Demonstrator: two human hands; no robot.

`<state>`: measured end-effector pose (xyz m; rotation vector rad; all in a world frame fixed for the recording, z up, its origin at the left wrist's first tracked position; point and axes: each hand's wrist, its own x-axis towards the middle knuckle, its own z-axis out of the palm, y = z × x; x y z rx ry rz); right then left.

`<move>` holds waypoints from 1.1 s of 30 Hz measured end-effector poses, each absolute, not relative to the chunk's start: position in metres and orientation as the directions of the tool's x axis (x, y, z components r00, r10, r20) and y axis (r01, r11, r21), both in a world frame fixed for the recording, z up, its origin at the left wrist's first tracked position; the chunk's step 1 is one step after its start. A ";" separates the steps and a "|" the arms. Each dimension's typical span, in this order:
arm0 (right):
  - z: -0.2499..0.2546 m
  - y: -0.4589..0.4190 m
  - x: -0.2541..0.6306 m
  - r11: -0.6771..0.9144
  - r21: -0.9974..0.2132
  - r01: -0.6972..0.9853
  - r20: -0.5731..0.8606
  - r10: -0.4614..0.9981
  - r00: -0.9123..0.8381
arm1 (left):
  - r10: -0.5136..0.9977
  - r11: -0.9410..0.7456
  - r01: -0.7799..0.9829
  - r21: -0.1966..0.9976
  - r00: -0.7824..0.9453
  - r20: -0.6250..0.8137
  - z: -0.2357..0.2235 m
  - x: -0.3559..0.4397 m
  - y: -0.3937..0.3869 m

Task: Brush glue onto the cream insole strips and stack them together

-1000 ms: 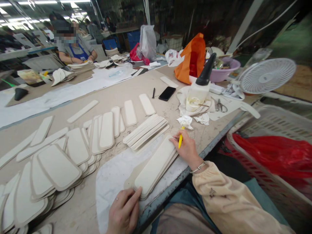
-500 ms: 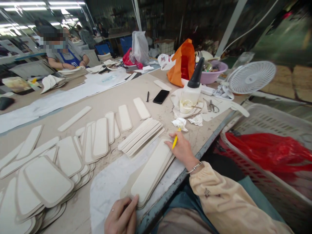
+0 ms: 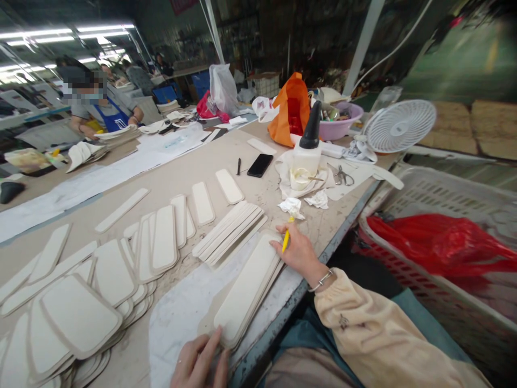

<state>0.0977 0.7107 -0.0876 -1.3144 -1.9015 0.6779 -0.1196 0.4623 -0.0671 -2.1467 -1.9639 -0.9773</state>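
Note:
My right hand (image 3: pixel 297 252) is closed on a yellow tool (image 3: pixel 286 240) and rests against the far end of a long cream padded piece (image 3: pixel 246 288). That piece lies on a thin stack on a white sheet (image 3: pixel 181 312) near the table's front edge. My left hand (image 3: pixel 200 364), fingers stretched out, touches the near end of the same stack. A fanned pile of narrow cream strips (image 3: pixel 228 230) sits just beyond.
Many cream padded pieces (image 3: pixel 81 315) overlap at the left. A glue bottle with a black nozzle (image 3: pixel 305 153), scissors (image 3: pixel 342 175), a black phone (image 3: pixel 260 165), a white fan (image 3: pixel 398 126) and an orange bag (image 3: pixel 291 110) stand farther back. A basket with red plastic (image 3: pixel 436 250) sits right. Another person (image 3: pixel 99 108) works far left.
The view has tilted and shifted, so everything sits lower and more to the left. Both hands stay on the ends of the long cream piece.

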 end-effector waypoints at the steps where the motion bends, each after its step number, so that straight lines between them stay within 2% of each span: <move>1: -0.088 0.711 0.099 0.347 -0.754 0.558 0.273 0.938 -0.216 | 0.864 -0.175 0.923 0.343 -0.023 0.502 -0.064 -0.118 0.465; 6: -0.092 0.715 0.110 0.355 -0.786 0.506 0.296 0.935 -0.196 | 0.893 -0.190 0.949 0.250 0.061 0.446 -0.051 -0.102 0.494; 11: -0.088 0.713 0.121 0.378 -0.788 0.485 0.257 0.919 -0.299 | 0.950 -0.153 0.964 0.216 0.083 0.302 -0.044 -0.075 0.533; 14: -0.082 0.711 0.126 0.396 -0.770 0.500 0.235 0.905 -0.355 | 0.957 -0.157 0.967 0.202 0.099 0.272 -0.045 -0.066 0.549; 33: -0.079 0.713 0.133 0.432 -0.780 0.452 0.262 0.882 -0.391 | 0.941 -0.203 0.963 0.178 0.142 0.306 -0.053 -0.061 0.558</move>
